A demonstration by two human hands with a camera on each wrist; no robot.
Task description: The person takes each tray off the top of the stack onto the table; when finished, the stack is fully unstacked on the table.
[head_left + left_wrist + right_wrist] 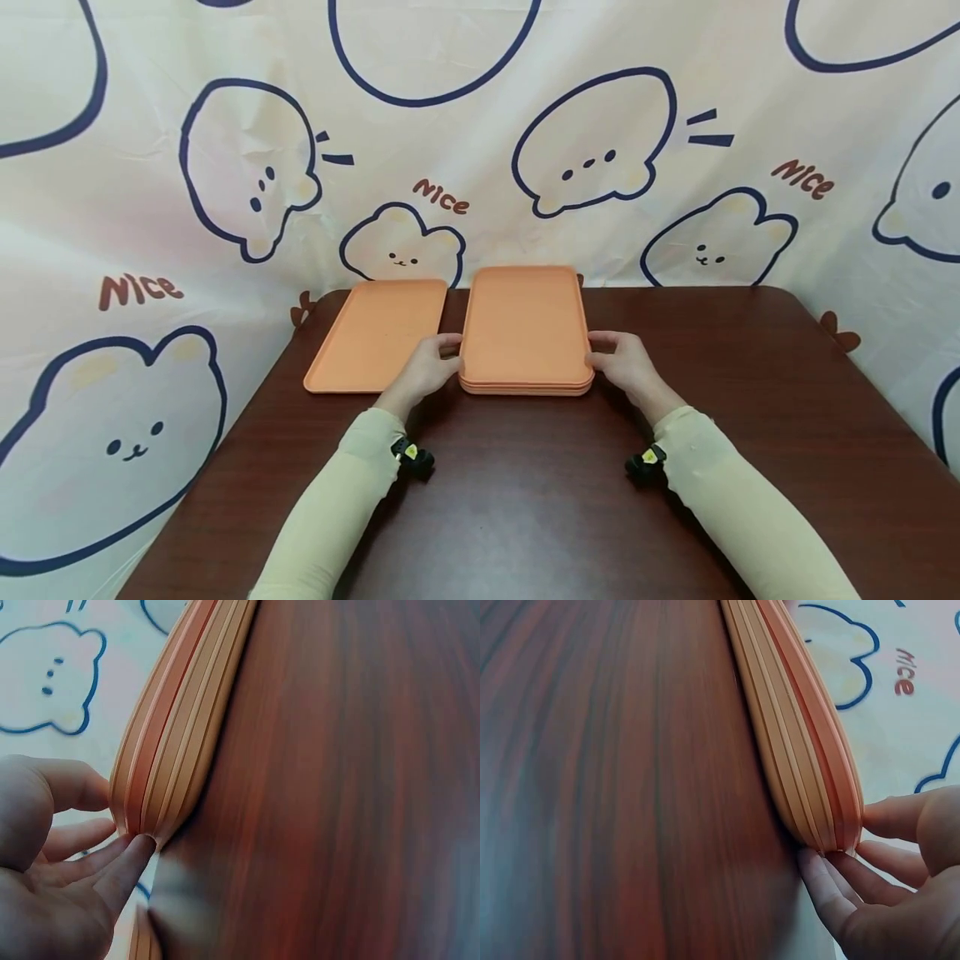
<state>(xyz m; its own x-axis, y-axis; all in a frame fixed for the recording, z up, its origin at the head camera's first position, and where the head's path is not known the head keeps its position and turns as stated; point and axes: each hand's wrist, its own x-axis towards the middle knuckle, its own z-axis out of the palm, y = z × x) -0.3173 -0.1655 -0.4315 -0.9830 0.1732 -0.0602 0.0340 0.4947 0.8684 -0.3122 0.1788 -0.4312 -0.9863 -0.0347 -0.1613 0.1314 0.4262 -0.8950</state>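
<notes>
A stack of several orange rectangular trays [525, 329] stands toward the far side of the dark wooden table. My left hand [427, 367] grips its left edge near the front corner. Opposite it, my right hand [626, 362] grips the right edge. In the left wrist view, the thumb is at the top rim and fingertips [142, 846] reach the lower rims. The right wrist view shows the same hold, with fingertips [810, 862] at the stack's lower edge. Left of the stack lies another orange tray [382, 333], flat on the table, partly behind my left hand.
The dark brown table [495, 500] reaches back to a pale cloth [480, 142] printed with cartoon bears and the word "Nice". A black wrist camera [414, 460] is strapped to my left wrist, another black camera [645, 465] to my right.
</notes>
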